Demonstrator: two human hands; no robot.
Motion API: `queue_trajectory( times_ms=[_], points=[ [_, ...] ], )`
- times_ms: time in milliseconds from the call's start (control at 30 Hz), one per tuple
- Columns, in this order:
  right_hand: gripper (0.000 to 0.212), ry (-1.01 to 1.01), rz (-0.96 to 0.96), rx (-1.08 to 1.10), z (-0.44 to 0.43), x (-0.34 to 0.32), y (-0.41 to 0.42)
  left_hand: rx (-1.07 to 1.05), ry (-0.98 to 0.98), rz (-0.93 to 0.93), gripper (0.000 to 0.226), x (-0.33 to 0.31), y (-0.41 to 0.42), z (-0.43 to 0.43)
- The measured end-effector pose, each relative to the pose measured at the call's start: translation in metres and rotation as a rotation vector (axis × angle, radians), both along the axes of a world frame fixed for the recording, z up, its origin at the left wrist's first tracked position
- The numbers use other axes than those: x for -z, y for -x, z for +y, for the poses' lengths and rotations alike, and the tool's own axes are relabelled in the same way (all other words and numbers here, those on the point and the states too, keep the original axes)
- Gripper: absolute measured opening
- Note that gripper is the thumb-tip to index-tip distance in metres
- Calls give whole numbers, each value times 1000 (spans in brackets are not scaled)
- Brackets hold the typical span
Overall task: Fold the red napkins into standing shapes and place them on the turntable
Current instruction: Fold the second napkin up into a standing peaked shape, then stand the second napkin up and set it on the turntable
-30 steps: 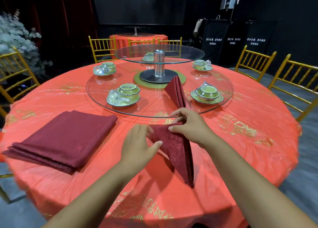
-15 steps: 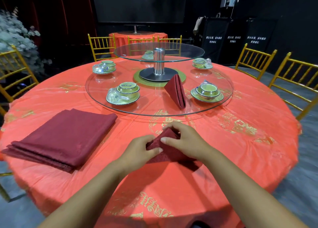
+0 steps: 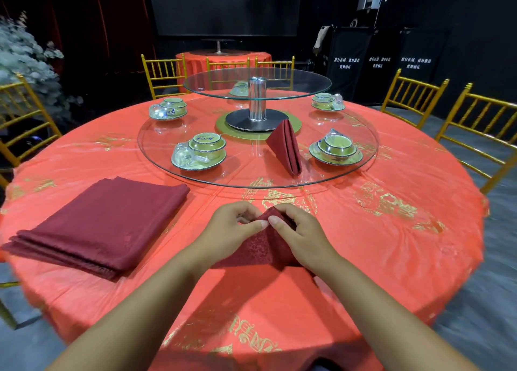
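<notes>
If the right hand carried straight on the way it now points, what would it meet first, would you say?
Probably the left hand: the right hand points forward-left over the napkin, thumbs nearly touching.

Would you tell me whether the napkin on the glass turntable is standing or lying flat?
Standing: the folded napkin rises to a peak from the glass turntable, tent-like.

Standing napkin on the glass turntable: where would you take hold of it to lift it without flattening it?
Probably just below its peak, coming down from above and pinching its two broad faces together. The standing napkin tapers to a narrow top on the lower turntable, and one bowl set and another bowl set flank it, so a sideways reach looks riskier.
</notes>
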State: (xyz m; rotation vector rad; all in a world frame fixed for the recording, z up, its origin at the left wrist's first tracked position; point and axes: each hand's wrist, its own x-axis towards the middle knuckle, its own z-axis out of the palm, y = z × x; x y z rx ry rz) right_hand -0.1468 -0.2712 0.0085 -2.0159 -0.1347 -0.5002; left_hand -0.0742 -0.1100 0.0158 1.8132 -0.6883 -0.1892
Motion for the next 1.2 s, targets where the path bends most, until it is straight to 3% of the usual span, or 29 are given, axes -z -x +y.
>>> queue_trajectory(
  times_ms=[900, 1200],
  points=[
    [14, -81, -75, 68, -1, 7, 2, -22, -129, 152, 23, 28, -1, 46],
    [11, -88, -117, 91, -3, 12, 1, -105, -260, -46, 35, 40, 0, 62]
  ],
)
